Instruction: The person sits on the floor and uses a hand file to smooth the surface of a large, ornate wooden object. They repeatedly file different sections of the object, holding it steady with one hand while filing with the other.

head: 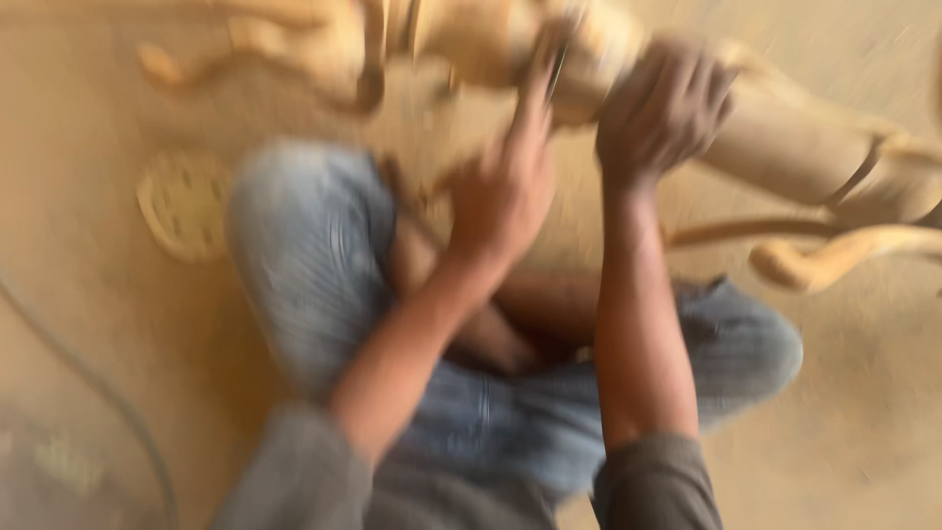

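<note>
Dusty tan floor (78, 294) carrying a pale carved wooden piece (785, 137) under the right grip (662, 108), a round perforated disc (182, 204) well left of the left grip (505, 186), and a thin cable (108, 393).

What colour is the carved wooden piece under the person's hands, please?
Pale tan, bare-looking carved wooden piece, blurred; it shows best in the head view.

Pale, matt bare wood forms the carved piece (785, 137); the trousers (314, 255) are ribbed grey-blue cloth.

A round perforated sanding disc (183, 204) lies on the dusty floor (863, 422); a cable (93, 388) curves nearby.
</note>
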